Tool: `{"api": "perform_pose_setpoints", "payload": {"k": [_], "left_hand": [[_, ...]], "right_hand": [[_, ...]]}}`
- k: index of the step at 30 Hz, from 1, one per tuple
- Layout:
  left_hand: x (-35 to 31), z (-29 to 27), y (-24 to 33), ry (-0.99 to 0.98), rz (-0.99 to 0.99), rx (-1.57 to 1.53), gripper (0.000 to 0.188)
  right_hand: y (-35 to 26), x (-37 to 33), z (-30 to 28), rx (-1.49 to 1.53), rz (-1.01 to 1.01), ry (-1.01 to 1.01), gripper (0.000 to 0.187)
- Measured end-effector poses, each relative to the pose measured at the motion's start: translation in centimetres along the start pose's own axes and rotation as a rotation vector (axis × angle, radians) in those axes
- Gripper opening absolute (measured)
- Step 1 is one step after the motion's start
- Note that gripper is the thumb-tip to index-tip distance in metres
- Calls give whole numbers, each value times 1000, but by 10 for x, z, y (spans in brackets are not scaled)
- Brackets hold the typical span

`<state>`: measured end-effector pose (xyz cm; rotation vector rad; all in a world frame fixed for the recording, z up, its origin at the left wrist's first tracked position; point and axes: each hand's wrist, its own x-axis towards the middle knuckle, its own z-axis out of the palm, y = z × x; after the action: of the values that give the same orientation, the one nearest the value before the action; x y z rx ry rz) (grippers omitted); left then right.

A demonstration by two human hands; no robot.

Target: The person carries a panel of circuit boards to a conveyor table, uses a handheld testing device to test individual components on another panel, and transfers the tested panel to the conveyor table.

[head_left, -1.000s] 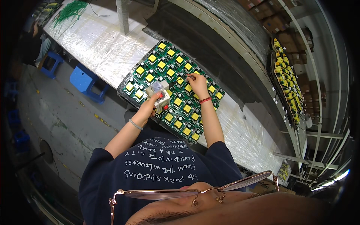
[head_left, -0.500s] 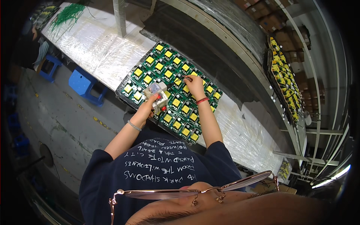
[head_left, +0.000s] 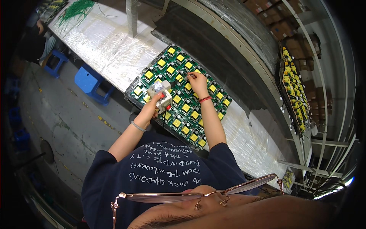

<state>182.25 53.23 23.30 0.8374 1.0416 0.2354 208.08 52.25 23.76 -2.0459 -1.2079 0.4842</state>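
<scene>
Left hand (head_left: 150,106) clamps its fingers round a pale device (head_left: 164,102) above the tray's near edge (head_left: 134,104); right hand (head_left: 199,85), fingers together, apparently pinches a thin dark piece (head_left: 190,74) near the far edge.

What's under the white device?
Green boards with yellow blocks show beside the device in the left hand; whatever lies directly beneath it is covered.

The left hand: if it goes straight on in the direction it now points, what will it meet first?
The grey handheld tool in the left hand leads, so its black tip would probably meet a yellow transformer first, with the right hand just beyond; height above the transformer is unclear.
</scene>
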Motion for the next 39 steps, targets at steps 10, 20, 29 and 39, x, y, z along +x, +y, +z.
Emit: {"api": "perform_pose_setpoints", "payload": {"k": [10,20,29,39], "left_hand": [[-11,-13,29,-27,-48,35,64],[-5,-32,53,-25,-49,151,71],[-2,-56,67,-128,-65,94,70],[11,-84,86,-127,-72,30,75]], "right_hand": [[-1,10,8,-34,-15,-19,18],[-10,20,15,-78,27,-26,19],[-51,33,17,-50,33,13,18],[-60,62,55,-50,26,11,16]]}}
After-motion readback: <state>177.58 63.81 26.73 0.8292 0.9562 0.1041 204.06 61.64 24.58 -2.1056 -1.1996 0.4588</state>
